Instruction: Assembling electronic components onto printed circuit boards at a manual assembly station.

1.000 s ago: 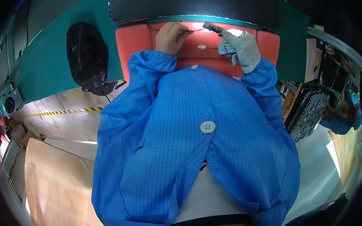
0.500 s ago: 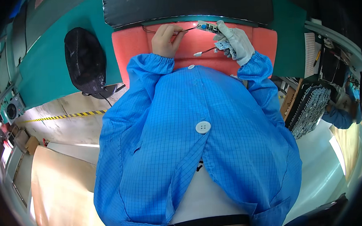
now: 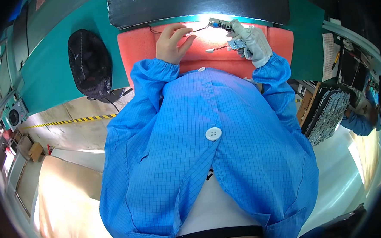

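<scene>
My left hand (image 3: 173, 43) is bare and rests on a red foam pad (image 3: 139, 46), its fingertips pinching a thin dark wire (image 3: 199, 30). That wire runs right to a small circuit board (image 3: 220, 22) at the pad's far edge. My right hand (image 3: 251, 40) wears a white glove and grips a small grey circuit board (image 3: 237, 44) with a short white-tipped lead (image 3: 215, 49) sticking out to the left. Both blue sleeves reach up from the lower part of the view.
A black mat (image 3: 197, 4) lies beyond the pad on the green bench (image 3: 58, 70). A black mesh cap (image 3: 88, 64) sits at the left. At the right, another person's blue sleeve (image 3: 358, 123) is beside a dark tray of small parts (image 3: 326, 116).
The view has shifted so the pad sits lower in the picture. My left hand has moved right along the wire, and my right hand now holds the small board lower, nearer the pad's middle.
</scene>
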### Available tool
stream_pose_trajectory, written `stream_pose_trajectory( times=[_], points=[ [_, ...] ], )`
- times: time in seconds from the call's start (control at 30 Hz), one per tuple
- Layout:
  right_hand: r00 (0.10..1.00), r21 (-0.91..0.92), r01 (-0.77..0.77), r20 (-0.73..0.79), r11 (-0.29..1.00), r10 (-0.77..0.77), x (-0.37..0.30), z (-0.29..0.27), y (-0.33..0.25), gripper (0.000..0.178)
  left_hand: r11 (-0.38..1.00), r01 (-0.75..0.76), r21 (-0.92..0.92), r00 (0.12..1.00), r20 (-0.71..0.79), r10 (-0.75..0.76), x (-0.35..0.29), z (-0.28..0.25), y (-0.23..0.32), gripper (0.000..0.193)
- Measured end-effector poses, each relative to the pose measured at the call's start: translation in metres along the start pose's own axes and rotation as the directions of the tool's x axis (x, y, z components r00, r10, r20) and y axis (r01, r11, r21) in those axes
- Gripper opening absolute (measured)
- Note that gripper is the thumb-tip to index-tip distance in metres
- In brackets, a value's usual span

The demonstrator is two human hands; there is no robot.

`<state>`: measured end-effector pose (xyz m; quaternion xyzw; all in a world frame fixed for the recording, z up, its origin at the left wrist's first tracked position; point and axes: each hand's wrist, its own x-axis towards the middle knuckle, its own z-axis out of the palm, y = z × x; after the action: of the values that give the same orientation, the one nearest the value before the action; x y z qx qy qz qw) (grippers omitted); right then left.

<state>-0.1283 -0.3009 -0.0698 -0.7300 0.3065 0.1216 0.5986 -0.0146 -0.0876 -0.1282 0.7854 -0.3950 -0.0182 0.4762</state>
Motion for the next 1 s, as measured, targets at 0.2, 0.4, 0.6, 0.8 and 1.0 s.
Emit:
stream_pose_trajectory(
  times=[0.2, 0.4, 0.6, 0.8, 1.0],
  points=[
    [0.995, 0.39, -0.105, 0.041, 0.915, 0.096, -0.007, 0.0, -0.004, 0.065, 0.884, 0.329, -0.331, 0.944, 0.124, -0.305, 0.034, -0.023, -0.002, 0.01],
    [0.982, 0.554, 0.0, 0.158, 0.832, -0.105, -0.008, -0.004, 0.004, 0.047, 0.814, 0.033, -0.58, 0.646, -0.609, -0.46, 0.084, -0.072, -0.042, 0.025],
    [0.96, 0.683, 0.004, 0.201, 0.73, -0.194, -0.008, 0.011, 0.001, 0.041, 0.974, 0.018, -0.224, 0.974, 0.224, 0.033, 0.042, -0.024, 0.01, 0.026],
    [0.997, 0.63, -0.056, 0.074, 0.774, 0.012, -0.003, 0.028, -0.016, 0.045, 0.984, 0.117, -0.134, 0.931, 0.36, -0.062, 0.022, -0.006, 0.008, 0.019],
    [0.999, 0.365, -0.04, 0.048, 0.93, 0.024, -0.007, 0.034, -0.012, 0.055, 0.933, 0.294, -0.21, 0.945, 0.211, -0.25, 0.021, -0.001, 0.012, 0.014]
  ],
)
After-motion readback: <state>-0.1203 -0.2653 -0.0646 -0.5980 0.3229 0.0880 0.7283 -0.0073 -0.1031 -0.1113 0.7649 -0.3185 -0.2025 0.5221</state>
